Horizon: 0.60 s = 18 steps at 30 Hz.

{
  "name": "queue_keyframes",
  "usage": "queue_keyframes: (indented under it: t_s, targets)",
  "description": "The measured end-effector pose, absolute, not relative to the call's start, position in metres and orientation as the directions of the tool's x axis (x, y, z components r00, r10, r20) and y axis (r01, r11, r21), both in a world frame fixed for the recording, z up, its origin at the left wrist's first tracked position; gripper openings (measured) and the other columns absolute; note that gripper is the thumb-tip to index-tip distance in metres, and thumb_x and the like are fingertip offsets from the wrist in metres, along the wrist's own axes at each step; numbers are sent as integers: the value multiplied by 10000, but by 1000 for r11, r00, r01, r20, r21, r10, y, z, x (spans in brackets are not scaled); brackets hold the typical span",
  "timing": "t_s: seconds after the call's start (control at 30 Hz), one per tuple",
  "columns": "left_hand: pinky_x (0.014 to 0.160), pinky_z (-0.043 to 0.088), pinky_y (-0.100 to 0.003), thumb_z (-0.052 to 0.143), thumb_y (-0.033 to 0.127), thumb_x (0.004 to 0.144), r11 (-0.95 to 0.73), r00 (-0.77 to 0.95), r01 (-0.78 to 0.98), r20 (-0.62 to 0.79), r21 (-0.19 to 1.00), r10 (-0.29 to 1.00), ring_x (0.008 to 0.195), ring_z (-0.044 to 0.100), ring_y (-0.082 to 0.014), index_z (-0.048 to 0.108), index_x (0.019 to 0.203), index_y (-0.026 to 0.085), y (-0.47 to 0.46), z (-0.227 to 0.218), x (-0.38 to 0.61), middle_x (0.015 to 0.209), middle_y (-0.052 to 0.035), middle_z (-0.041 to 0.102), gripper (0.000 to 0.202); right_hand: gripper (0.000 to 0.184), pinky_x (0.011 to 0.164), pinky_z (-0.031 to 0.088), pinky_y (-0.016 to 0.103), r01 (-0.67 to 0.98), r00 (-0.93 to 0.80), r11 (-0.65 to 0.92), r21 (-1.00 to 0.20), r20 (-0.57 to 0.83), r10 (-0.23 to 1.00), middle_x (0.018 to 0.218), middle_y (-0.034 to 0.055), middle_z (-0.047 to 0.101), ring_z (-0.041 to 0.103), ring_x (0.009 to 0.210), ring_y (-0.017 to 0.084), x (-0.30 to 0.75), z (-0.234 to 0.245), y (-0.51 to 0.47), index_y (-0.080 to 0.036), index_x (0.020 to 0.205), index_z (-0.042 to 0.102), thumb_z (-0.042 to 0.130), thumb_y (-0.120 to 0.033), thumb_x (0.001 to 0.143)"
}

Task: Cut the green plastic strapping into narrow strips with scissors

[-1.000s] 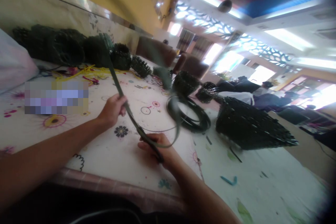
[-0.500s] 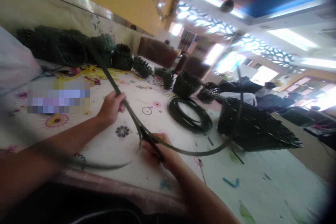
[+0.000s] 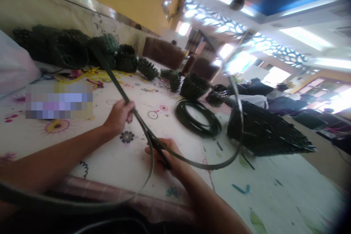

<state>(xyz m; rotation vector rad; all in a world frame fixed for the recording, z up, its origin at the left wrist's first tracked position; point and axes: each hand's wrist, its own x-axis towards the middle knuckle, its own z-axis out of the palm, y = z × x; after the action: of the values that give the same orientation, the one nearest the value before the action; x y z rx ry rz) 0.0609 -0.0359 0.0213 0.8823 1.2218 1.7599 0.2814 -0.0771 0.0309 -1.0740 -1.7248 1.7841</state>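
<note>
My left hand (image 3: 120, 116) is closed around a long dark green plastic strip (image 3: 113, 78), pinching it between thumb and fingers. The strip runs back toward the dark baskets and is split lengthwise on the near side of this hand. My right hand (image 3: 164, 153) holds dark-handled scissors (image 3: 161, 152) right at the split; their blades are mostly hidden by the strip. One split half (image 3: 214, 165) curves off to the right and up in a wide loop. The other half (image 3: 151, 161) bends down and left, passing in front of my left forearm.
A coil of dark strip (image 3: 179, 120) lies beyond my right hand. To its right stands a large dark woven basket (image 3: 265, 131). Several smaller woven baskets (image 3: 193, 86) line the back. Yellow strands (image 3: 109, 76), a blue-green scrap (image 3: 241, 189) and cut bits lie on the patterned tablecloth (image 3: 90, 153).
The split half on the left has dropped lower and nearer to me. The loop on the right has shifted left. My left hand has moved slightly right along with the strip.
</note>
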Motion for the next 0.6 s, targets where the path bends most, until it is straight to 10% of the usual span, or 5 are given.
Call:
queue_keyframes:
  t_s: [0.6]
  targets:
    - [332, 255, -205, 556, 208, 945, -223, -545, -202, 80, 954, 835, 326, 358, -52, 552, 741, 140, -25, 32, 41, 575, 17, 520, 215, 389, 390, 245, 206, 272, -570, -97, -958, -241, 786, 518, -76, 417, 350, 433, 66, 282, 25, -74, -206, 661, 488, 786, -443, 740]
